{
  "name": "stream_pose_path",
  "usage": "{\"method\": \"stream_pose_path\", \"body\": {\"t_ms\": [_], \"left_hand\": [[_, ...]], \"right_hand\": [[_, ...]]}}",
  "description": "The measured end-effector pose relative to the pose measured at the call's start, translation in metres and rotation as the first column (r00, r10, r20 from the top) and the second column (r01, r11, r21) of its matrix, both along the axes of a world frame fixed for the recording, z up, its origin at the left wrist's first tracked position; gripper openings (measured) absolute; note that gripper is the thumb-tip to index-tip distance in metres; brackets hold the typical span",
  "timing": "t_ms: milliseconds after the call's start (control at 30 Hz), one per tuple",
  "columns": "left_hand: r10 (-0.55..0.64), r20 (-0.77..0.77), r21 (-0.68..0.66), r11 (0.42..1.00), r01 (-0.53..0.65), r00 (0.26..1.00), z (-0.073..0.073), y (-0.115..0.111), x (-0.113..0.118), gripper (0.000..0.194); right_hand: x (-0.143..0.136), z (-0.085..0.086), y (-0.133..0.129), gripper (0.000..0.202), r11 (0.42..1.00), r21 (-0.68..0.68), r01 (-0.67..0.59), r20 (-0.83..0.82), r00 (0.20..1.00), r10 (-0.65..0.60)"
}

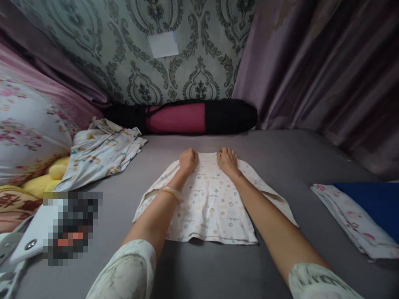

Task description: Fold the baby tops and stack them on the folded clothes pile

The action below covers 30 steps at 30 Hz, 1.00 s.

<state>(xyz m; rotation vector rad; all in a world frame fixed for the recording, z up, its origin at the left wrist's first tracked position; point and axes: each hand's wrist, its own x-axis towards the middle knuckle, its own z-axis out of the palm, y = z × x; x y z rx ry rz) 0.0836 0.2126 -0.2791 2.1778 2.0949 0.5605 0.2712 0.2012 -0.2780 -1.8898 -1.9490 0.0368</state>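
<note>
A small white long-sleeved shirt (207,203), printed with little coloured figures, lies spread on the grey sheet, its collar end away from me and its hem towards me. The sleeves slant outward on both sides, partly under my forearms. At the left shoulder beside the neckline, my left hand (188,161) is closed on the cloth, its fingertips hidden. My right hand (227,161) grips the opposite shoulder with curled fingers. A pale bangle (171,192) circles my left forearm.
A black and pink rolled bag (176,118) lies along the patterned wall. To the left are crumpled printed clothes (101,151), a floral pillow (31,128), a yellow plush (43,182) and a white case (40,232). Folded floral cloth (352,220) and blue fabric (370,203) lie right.
</note>
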Motion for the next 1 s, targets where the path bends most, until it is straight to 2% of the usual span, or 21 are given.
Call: {"method": "stream_pose_path", "body": {"t_ms": [167,267,367,433,500,567,600,667,767,867,1000], "left_hand": [[0.095,-0.048,0.011,0.996,-0.094,0.994,0.0,-0.004,0.002,0.032],[0.163,-0.066,0.017,0.987,-0.162,0.984,-0.001,-0.006,0.005,0.036],[0.165,-0.089,0.019,0.986,-0.164,0.982,0.001,-0.006,0.008,0.037],[0.14,-0.127,0.009,0.99,-0.14,0.982,0.006,-0.006,0.01,0.036],[0.108,-0.174,0.008,0.994,-0.109,0.979,0.014,-0.008,0.012,0.033],[0.078,-0.201,0.033,0.997,-0.073,0.976,0.025,-0.013,0.018,0.032],[0.059,-0.203,0.042,0.998,-0.051,0.977,0.03,-0.017,0.023,0.032],[-0.01,-0.187,0.027,1.0,0.016,0.982,0.039,-0.028,0.034,0.031],[-0.176,-0.121,-0.075,0.983,0.167,0.977,0.044,-0.047,0.058,0.029],[-0.295,-0.036,-0.142,0.947,0.287,0.955,0.04,-0.064,0.083,0.028],[-0.388,0.033,-0.12,0.913,0.389,0.921,0.027,-0.08,0.106,0.032]], "right_hand": [[0.003,-0.001,-0.002,0.025,0.995,0.066,-0.077,0.002,0.997,0.077],[0.002,-0.003,-0.002,0.028,0.995,0.014,-0.102,0.039,0.994,0.101],[0.0,-0.002,0.001,0.031,0.997,-0.039,-0.071,0.045,0.996,0.073],[0.001,0.004,0.004,0.032,0.99,-0.114,-0.078,0.007,0.997,0.08],[0.01,0.016,0.006,0.032,0.972,-0.184,-0.146,-0.067,0.988,0.136],[0.029,0.029,0.004,0.037,0.964,-0.168,-0.205,-0.132,0.974,0.184],[0.042,0.036,0.0,0.038,0.972,-0.13,-0.196,-0.147,0.973,0.177],[0.072,0.046,-0.015,0.032,0.985,-0.104,-0.139,-0.18,0.976,0.118],[0.122,0.051,-0.054,0.025,0.956,-0.263,-0.133,-0.235,0.969,0.071],[0.159,0.048,-0.099,0.024,0.929,-0.363,-0.078,-0.207,0.978,0.001],[0.177,0.039,-0.14,0.033,0.903,-0.427,-0.038,-0.208,0.977,-0.057]]}}
